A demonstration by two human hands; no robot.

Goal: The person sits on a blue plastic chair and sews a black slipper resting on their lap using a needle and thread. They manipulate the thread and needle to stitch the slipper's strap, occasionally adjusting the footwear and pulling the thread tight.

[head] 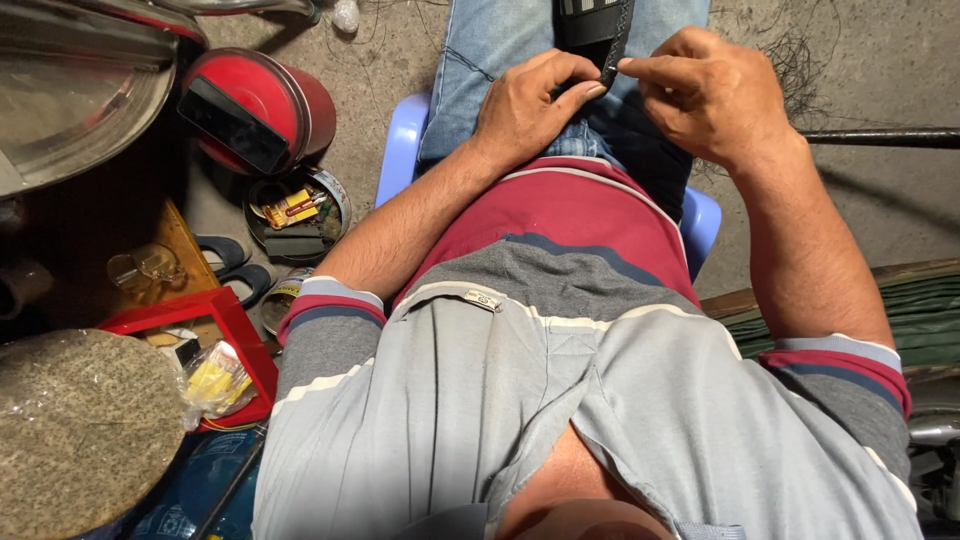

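Observation:
A black strap-like piece (598, 30) lies along my lap, over blue jeans (495, 45). My left hand (530, 105) rests on my thigh and pinches the strap's lower end between thumb and forefinger. Just to the right, my right hand (705, 90) pinches the same end, fingertips almost touching those of the left. I sit on a pale blue plastic stool (400, 150), and my grey and maroon shirt fills the lower view.
At the left stand a red round tin (285, 95) with a black phone on it, an open tin of small items (300, 215), a red tray (235, 325) with yellow packets, and a speckled round stone (80, 430). A dark rod (880, 137) crosses the concrete floor at right.

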